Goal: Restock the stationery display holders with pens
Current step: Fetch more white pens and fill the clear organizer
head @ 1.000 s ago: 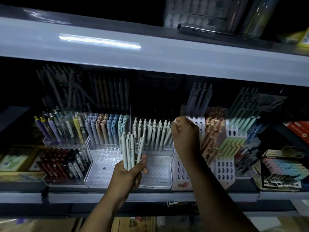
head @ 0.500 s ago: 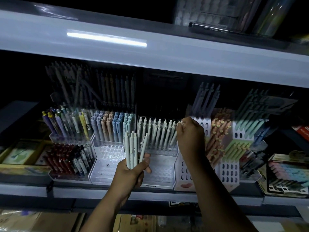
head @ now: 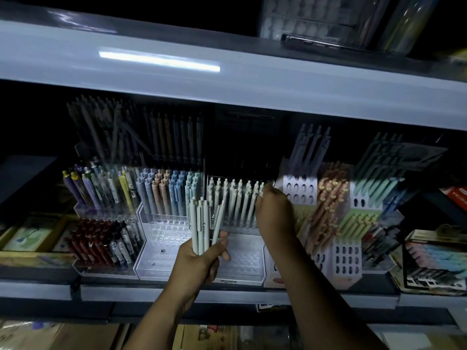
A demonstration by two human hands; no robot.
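Head view, and it's dim along this shop shelf [head: 126, 291]. The person's left grip [head: 199, 261] is clenched around a bundle of pale pens [head: 201, 223], holding them upright in front of the clear holder [head: 242, 263], clicker ends up. One pen in the bundle leans off to the right.

Further back, the right grip [head: 274, 213] reaches to the upper tier of that same holder, where a row of pale pens [head: 237, 200] stands upright. Its fingertips are bunched on the top of the endmost pen [head: 260, 187] at the right end of the row. The back of the hand faces me, so the fingers themselves are mostly hidden. The lower tier shows bare sockets.

Just left stands a second clear holder [head: 161, 238] with blue and tan pens [head: 166, 190] on its upper tier, and beyond it sit red pens [head: 93, 238]. To the right, a white perforated holder [head: 299, 190] stands beside peach pens [head: 328, 198] and green pens [head: 374, 185]. An upper shelf [head: 252, 92] overhangs everything.
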